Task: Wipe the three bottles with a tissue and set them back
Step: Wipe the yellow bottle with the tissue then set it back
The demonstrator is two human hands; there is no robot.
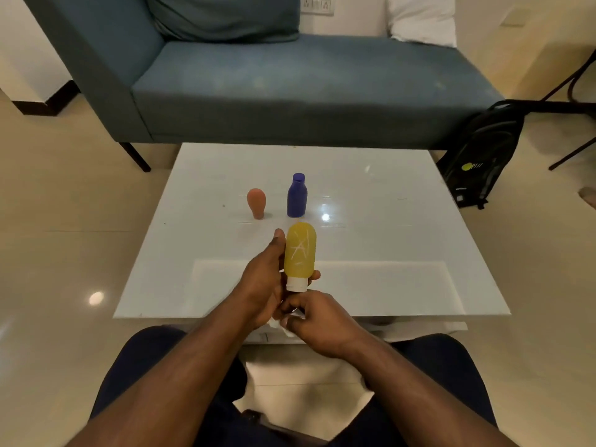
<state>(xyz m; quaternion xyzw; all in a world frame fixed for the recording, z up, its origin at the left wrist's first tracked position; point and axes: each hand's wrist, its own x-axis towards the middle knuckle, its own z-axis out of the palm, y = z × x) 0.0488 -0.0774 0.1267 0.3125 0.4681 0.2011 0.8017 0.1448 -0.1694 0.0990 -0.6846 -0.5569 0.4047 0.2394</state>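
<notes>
My left hand grips a yellow bottle with a white cap, held cap-down above the near part of the white table. Just below the cap, my right hand pinches a crumpled white tissue, mostly hidden under the fingers. A small orange bottle and a taller purple bottle stand upright side by side near the middle of the table.
A blue sofa stands behind the table. A black backpack leans on the floor at the right, beside dark chair legs. My knees sit below the table's near edge.
</notes>
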